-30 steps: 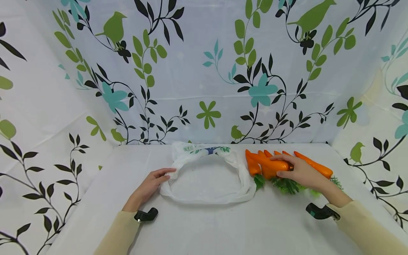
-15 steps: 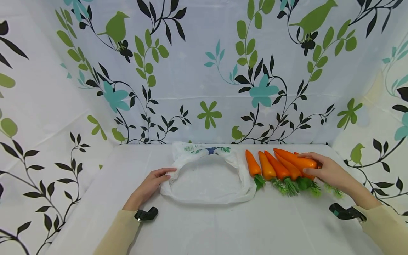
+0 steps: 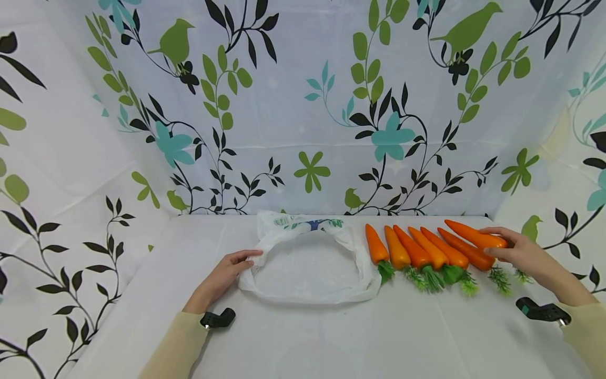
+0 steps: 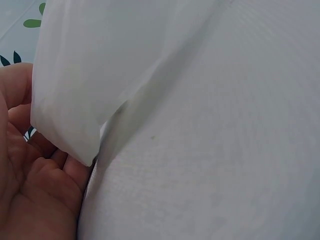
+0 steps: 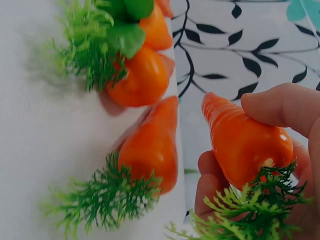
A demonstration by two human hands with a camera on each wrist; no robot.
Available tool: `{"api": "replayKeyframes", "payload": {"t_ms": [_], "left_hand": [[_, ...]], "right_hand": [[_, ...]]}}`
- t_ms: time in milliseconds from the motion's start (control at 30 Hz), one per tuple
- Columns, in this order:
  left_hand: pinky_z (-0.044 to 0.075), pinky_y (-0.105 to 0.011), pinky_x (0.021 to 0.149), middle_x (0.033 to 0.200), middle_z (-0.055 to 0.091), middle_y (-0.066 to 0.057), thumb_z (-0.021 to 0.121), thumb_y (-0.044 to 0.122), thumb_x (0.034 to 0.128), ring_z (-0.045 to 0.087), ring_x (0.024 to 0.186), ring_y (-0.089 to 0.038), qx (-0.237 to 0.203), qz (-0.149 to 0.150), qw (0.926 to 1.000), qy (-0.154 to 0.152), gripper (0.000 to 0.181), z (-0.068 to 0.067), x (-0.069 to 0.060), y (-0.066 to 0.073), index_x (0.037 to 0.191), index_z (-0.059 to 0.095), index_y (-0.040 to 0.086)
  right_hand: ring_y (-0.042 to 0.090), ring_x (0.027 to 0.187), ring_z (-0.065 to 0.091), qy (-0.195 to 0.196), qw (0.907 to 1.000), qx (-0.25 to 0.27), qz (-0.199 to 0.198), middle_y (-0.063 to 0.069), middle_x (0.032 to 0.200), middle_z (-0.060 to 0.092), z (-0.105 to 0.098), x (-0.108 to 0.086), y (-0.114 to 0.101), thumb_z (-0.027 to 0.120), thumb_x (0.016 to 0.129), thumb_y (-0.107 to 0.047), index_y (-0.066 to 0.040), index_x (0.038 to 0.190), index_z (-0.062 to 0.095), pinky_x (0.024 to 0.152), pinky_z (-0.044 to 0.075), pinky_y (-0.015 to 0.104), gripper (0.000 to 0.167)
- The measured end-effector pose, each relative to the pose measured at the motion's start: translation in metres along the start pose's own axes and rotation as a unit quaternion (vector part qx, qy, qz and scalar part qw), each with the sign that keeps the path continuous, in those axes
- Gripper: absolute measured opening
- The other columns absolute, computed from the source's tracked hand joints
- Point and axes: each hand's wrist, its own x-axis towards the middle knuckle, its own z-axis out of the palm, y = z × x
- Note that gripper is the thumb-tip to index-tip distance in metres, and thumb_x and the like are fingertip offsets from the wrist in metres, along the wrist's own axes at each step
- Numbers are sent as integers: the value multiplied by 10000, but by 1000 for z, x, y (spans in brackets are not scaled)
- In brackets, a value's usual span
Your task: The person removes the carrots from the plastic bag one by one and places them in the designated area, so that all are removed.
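A white plastic bag (image 3: 307, 296) lies on the table with its mouth spread wide and a printed blue and green mark at its far side. My left hand (image 3: 226, 272) holds the bag's left rim; in the left wrist view the bag's thin wall (image 4: 95, 85) runs between the fingers. At the far right, my right hand (image 3: 527, 258) grips an orange carrot (image 3: 473, 234) with green leaves, thumb on one side and fingers on the other. That carrot (image 5: 247, 140) appears apart from the others in the right wrist view.
Several more carrots (image 3: 416, 247) lie side by side in a row to the right of the bag, tips away and leafy tops toward me. A white cloth covers the table (image 3: 322, 342). Behind it hangs a patterned curtain (image 3: 284, 105) with leaves and birds.
The right hand has carried its carrot rightward from over the row to the row's right end, uncovering the other carrots. The left hand and the bag stay where they were.
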Motion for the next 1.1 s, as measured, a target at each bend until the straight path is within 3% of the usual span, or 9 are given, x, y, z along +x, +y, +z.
{"api": "replayKeyframes", "payload": {"t_ms": [233,433,600,800,933,1100], "left_hand": [[265,-511,1155,1536,409,-120,544,170,1018,326,1420,-302,-21,-5,10000,59,365,1,-2,1,1371,608,105],[289,-501,1147,1542,404,-105,537,178,1018,336,1415,-294,45,-74,10000,29,362,0,-2,0,1369,613,131],[301,-491,1143,1536,411,-88,550,191,1014,349,1405,-280,-32,-175,9998,16,344,-1,1,2,1345,636,156],[397,-381,1045,1491,459,-102,574,182,1007,429,1289,-267,334,-106,9993,94,347,-1,2,5,1348,629,147],[418,-389,1009,1470,480,-119,589,156,1001,457,1242,-276,623,-71,9977,243,337,0,1,9,1333,641,139],[449,-382,970,1450,493,-144,577,114,1003,480,1201,-290,770,20,9968,211,333,1,-2,16,1330,638,110]], "right_hand": [[371,1026,562,-59,9993,96,347,328,1281,491,-7,5,23,567,1016,-327,71,1445,355,779,526,373,622],[448,1095,503,-219,9985,220,449,404,1365,395,-7,6,37,549,1023,-315,108,1447,342,842,493,518,633],[496,1161,441,-255,9985,218,429,407,1394,393,-3,8,42,555,1021,-311,102,1446,355,878,453,569,625],[565,1217,337,-250,9988,221,357,423,1411,355,1,11,49,588,1003,-312,96,1435,377,906,349,699,631],[553,1216,357,-272,9988,220,334,422,1408,362,5,10,53,574,1010,-304,106,1434,380,925,338,696,621],[540,1208,387,-309,9984,230,426,420,1411,367,9,9,56,533,1027,-281,114,1449,367,934,349,688,602]]}}
